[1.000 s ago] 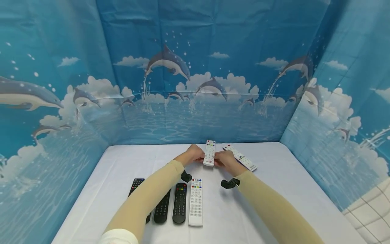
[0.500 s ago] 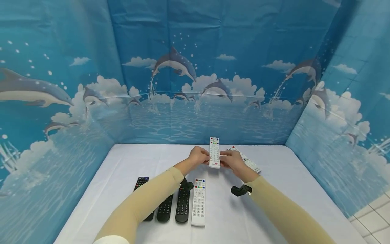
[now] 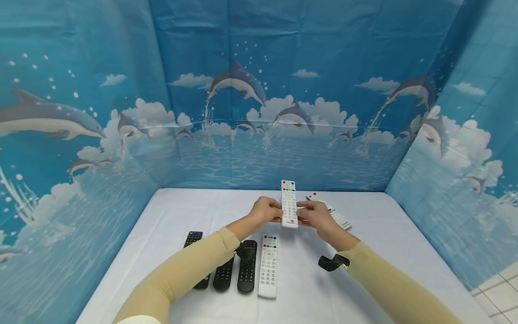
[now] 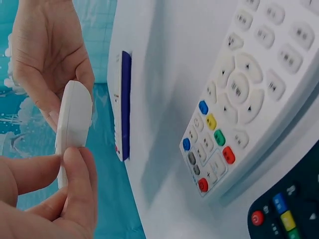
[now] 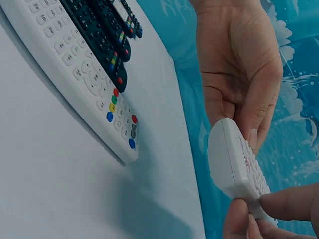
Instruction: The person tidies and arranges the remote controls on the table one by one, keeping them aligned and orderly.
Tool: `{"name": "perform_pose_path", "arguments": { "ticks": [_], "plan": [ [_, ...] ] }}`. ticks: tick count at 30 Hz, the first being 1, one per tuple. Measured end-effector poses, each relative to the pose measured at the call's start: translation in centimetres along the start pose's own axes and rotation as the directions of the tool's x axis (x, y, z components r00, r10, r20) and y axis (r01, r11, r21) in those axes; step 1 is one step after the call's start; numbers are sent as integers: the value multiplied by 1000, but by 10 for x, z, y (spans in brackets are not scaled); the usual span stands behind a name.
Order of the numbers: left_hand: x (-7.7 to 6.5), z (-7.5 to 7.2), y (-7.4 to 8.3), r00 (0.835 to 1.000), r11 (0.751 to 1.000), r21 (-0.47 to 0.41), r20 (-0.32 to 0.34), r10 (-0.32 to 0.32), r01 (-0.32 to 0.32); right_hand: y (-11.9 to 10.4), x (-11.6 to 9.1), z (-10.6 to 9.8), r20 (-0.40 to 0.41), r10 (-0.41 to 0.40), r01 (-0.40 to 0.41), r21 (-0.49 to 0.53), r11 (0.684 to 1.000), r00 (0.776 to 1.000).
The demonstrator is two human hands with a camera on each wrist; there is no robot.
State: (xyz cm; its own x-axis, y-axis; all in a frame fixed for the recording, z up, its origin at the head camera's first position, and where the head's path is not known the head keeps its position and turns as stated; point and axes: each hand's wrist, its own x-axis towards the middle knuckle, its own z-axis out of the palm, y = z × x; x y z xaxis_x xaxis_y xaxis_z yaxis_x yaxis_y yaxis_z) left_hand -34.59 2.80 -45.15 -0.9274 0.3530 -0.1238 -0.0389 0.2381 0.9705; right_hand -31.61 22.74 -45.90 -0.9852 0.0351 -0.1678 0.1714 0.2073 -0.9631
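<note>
A white remote control (image 3: 289, 204) with coloured buttons is held up off the table by both hands, its button side facing me. My left hand (image 3: 264, 211) pinches its left edge between thumb and fingers. On the opposite edge, my right hand (image 3: 319, 217) pinches it the same way. In the left wrist view the raised remote (image 4: 75, 117) appears nearly edge-on, with the fingers of both hands on it. Behind the right hand lies another white remote (image 3: 341, 219), tilted on the cloth and partly covered by that hand.
Nearer me lies a row: a white remote (image 3: 268, 270), a black remote (image 3: 247, 272) beside it, and two more black remotes partly under my left forearm. The white-covered table (image 3: 307, 288) meets a blue dolphin curtain (image 3: 259, 157) at its back and sides.
Both hands have raised the white remote from the far part of the table and brought it slightly closer to me. The view has shifted a little to the left.
</note>
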Motion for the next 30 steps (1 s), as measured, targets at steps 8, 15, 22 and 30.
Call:
{"name": "perform_pose_path", "arguments": {
  "ticks": [8, 15, 22, 30],
  "plan": [
    [-26, 14, -2, 998, 997, 65, 39, 48, -51, 4, -25, -6, 13, 2, -2, -27, 1000, 1000],
    [-55, 25, -10, 996, 986, 146, 57, 67, -75, 19, -51, -4, 29, 11, -10, -58, 998, 1000],
    [-78, 34, -15, 996, 974, 213, 66, 66, -79, 29, -73, -2, 37, 26, -24, -66, 998, 999],
    [-100, 35, -21, 996, 967, 248, 72, 51, -68, 39, -86, 7, 39, 69, -67, -60, 996, 997]
  ]
}}
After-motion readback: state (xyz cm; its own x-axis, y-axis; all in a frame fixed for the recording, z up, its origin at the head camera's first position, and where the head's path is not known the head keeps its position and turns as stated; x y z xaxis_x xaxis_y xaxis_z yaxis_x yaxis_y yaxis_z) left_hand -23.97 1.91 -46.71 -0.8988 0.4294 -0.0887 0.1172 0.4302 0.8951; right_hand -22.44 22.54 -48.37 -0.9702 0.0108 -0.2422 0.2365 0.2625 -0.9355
